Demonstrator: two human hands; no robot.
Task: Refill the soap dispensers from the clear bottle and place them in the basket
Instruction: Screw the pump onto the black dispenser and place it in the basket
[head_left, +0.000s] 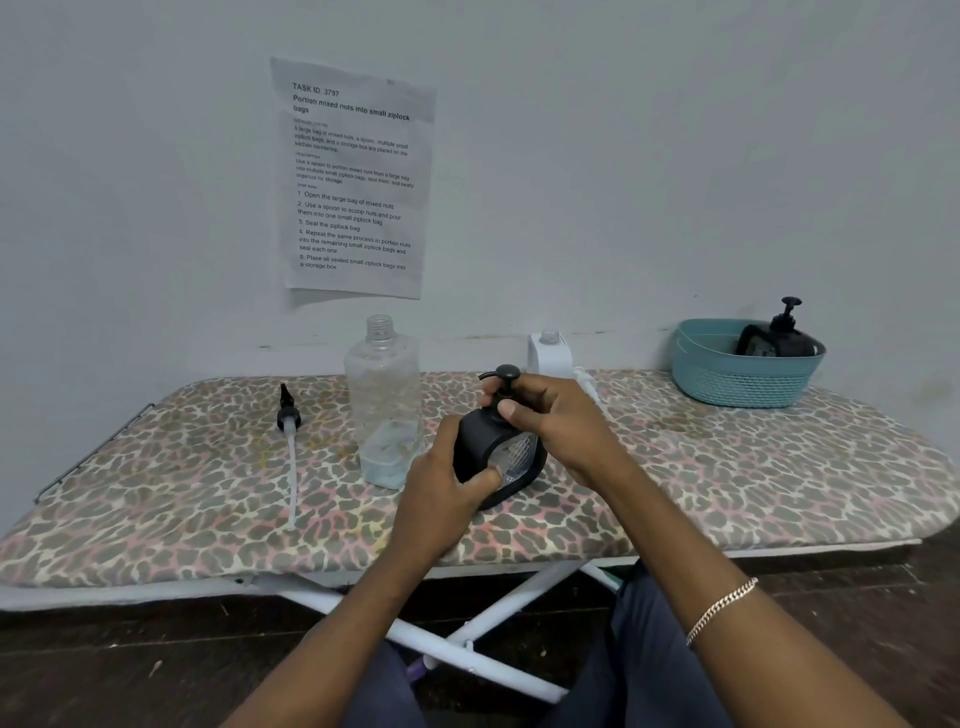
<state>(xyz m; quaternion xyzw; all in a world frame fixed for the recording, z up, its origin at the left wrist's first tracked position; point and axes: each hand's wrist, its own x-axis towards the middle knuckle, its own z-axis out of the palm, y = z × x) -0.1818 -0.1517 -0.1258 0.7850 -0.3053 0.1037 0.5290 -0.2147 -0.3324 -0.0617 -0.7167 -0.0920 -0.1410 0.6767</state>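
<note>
A black soap dispenser (483, 441) with a clear window stands tilted on the leopard-print board (727, 467). My left hand (441, 493) grips its body from the left. My right hand (556, 421) is closed around its black pump top (506, 373). The clear bottle (384, 405), uncapped and upright, stands just left of the dispenser with a little liquid at the bottom. A second black dispenser (779, 338) lies in the teal basket (737, 379) at the back right. A white dispenser (549, 356) without its pump stands behind my right hand.
A loose black pump with a long white tube (290, 441) lies on the board at the left. A printed sheet (356, 182) hangs on the wall. The board's white legs (467, 639) cross below, close to my knees.
</note>
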